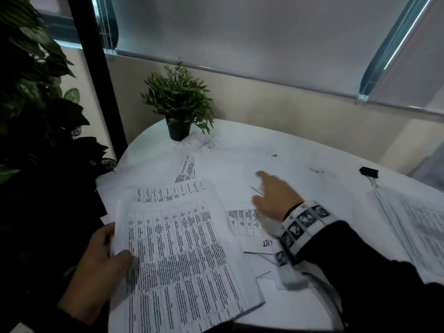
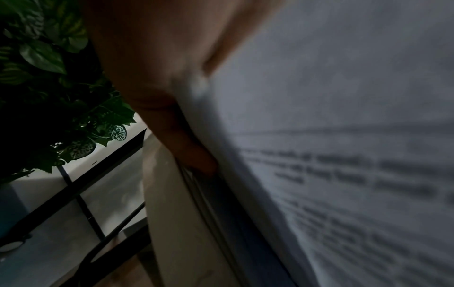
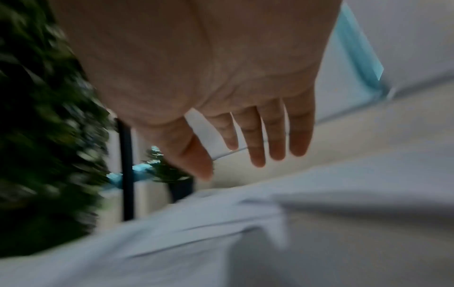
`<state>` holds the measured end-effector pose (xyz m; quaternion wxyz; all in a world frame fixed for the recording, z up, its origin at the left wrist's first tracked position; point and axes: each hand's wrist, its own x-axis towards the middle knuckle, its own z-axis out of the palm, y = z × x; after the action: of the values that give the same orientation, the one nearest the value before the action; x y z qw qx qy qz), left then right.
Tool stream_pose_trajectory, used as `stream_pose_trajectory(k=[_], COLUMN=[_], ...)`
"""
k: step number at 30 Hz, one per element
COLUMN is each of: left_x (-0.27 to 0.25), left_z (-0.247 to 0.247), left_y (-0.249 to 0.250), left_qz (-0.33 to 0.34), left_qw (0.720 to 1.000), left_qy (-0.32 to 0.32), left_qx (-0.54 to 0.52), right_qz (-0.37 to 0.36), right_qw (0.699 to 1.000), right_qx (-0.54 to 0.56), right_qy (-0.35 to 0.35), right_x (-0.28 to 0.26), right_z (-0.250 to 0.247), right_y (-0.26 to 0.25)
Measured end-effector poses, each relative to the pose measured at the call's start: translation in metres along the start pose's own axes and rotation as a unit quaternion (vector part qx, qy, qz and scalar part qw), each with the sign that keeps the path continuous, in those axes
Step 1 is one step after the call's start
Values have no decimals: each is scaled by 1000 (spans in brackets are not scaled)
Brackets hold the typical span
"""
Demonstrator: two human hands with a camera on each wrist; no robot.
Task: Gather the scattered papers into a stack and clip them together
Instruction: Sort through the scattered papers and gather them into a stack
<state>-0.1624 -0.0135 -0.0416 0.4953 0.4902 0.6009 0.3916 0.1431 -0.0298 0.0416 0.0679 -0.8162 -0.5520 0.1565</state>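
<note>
Papers (image 1: 182,248) gripped by left hand (image 1: 96,267); right hand (image 1: 274,195) spread.

White papers (image 1: 182,248) with black printed tables; black binder clip (image 1: 369,172); white table (image 1: 300,145); green plant (image 1: 179,97) in black pot (image 1: 179,131); black sleeve (image 1: 372,272).

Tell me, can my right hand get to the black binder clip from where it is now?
Probably yes. The right hand is open and holds nothing, and the binder clip lies uncovered on the table off to its right. Only flat loose papers lie beneath the hand, with nothing upright between hand and clip.
</note>
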Motion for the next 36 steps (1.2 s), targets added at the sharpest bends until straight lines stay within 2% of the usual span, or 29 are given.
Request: stream_pose_trajectory(k=[1, 2, 4, 7, 11, 14, 19, 21, 23, 24, 25, 26, 27, 28, 29, 32, 34, 36], left_x=[-1, -1, -1, -2, -8, -9, -8, -5, -3, -3, -2, -1, 0, 1, 2, -2, -8, -8], left_z=[0, 0, 1, 1, -1, -2, -1, -1, -1, -2, -2, -3, -2, -3, -4, -4, -2, 2], left_y=[1, 2, 3, 3, 8, 7, 3, -1, -7, -8, -8, -9, -10, -12, -13, -2, 8, 9], left_qz=[11, 19, 47, 89, 69, 65, 59, 46, 42, 48, 55, 59, 61, 57, 47, 13, -13, -61], left_qw=[1000, 1000, 999, 996, 997, 995, 995, 996, 997, 997, 997, 997, 997, 997, 997, 992, 986, 964], left_qy=[5, 6, 2, -3, -40, -66, -77, -69, -60, -58, -57, -51, -48, -49, -56, -76, -94, -116], left_qx=[-10, -14, -15, 26, 24, 22, 1, -20, -27, -23, -21, -21, -21, -24, -30, -96, -139, -232], right_qz=[52, 104, 157, 124, 86, 86, 77, 59, -50, -122, -178, -206, -210, -204, -198, -173, -137, -84], right_qw=[994, 979, 959, 962, 967, 967, 966, 982, 991, 977, 942, 892, 845, 824, 832, 926, 967, 976], right_qx=[-99, -173, -221, -219, -234, -232, -242, -179, -34, 90, 230, 367, 463, 502, 489, 305, 209, 196], right_qy=[15, -9, -79, -107, -55, -65, -37, 25, 117, 148, 165, 168, 165, 166, 170, 140, 51, -46], right_x=[7, 11, 16, 21, 19, 15, 3, -7, -25, -38, -53, -65, -72, -73, -69, -49, -41, -43], right_z=[-5, -9, -5, 3, 7, 3, -9, -21, -33, -40, -47, -53, -57, -54, -47, 1, 35, 53], right_y=[19, 35, 60, 73, 75, 76, 59, 37, 9, -7, -24, -37, -45, -47, -47, -35, -24, -17])
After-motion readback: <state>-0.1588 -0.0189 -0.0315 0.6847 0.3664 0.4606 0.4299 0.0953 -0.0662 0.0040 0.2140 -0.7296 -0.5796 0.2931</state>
